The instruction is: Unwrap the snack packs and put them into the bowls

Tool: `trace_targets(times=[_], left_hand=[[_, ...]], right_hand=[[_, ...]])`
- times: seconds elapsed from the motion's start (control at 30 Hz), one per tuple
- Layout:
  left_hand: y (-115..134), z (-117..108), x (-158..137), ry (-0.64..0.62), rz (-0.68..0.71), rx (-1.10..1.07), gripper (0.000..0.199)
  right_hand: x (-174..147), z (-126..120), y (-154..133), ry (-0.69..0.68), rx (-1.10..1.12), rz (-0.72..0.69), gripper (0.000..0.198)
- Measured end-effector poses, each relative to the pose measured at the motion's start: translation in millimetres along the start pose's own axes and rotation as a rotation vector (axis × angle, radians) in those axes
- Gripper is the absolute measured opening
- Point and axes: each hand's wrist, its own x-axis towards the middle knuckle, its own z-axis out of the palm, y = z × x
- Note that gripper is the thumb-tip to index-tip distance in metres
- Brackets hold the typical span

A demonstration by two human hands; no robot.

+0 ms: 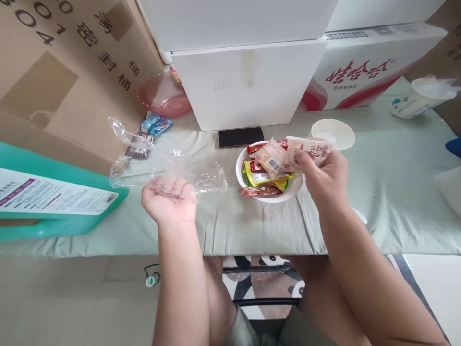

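Note:
My left hand is palm up, its fingers curled on a crumpled clear plastic bag that spreads out to both sides. Between thumb and fingers of my right hand is a white snack packet with red print, at the right rim of a white bowl. Several wrapped snacks fill that bowl: a pinkish packet with a barcode, a yellow packet and red-wrapped sticks among them. Whether the held packet touches the ones below, I cannot tell.
Behind the bowl lies a black phone before a white box. An oval white lid or dish and a paper cup are on the right. Left are a blue packet, pink bowl, cardboard carton and green jug.

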Motion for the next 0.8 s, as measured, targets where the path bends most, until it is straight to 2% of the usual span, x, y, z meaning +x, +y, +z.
trace_targets(times=[0.07, 0.1, 0.2, 0.3, 0.4, 0.5, 0.6, 0.67, 0.8], left_hand=[[0, -2, 1, -0.012, 0.002, 0.008, 0.03], [-1, -4, 2, -0.031, 0.006, 0.018, 0.031], [-2, -5, 1, -0.078, 0.018, 0.037, 0.031], [-2, -3, -2, -0.052, -0.002, 0.003, 0.028], [0, 0, -6, 0.023, -0.033, -0.052, 0.029], [1, 1, -4, 0.07, -0.047, -0.05, 0.028], [-3, 1, 5, 0.163, -0.049, 0.051, 0.024], [-8, 2, 14, 0.218, -0.082, 0.143, 0.022], [-20, 0, 31, 0.172, -0.087, 0.274, 0.021]], right_hand=[[-2, -4, -3, 0.064, 0.004, -0.079, 0.027], [-3, -5, -6, 0.051, -0.008, -0.126, 0.028], [-11, -7, -15, -0.17, -0.125, -0.272, 0.039], [-18, -4, -18, -0.407, -0.315, -0.444, 0.033], [-21, -5, -15, -0.434, -0.373, -0.529, 0.031], [-25, -9, -11, -0.367, -0.349, -0.432, 0.022], [-30, -9, -6, -0.409, -0.373, -0.274, 0.007], [-32, -6, -2, -0.45, -0.407, -0.21, 0.007], [-32, 3, 1, -0.47, -0.494, -0.19, 0.01]])
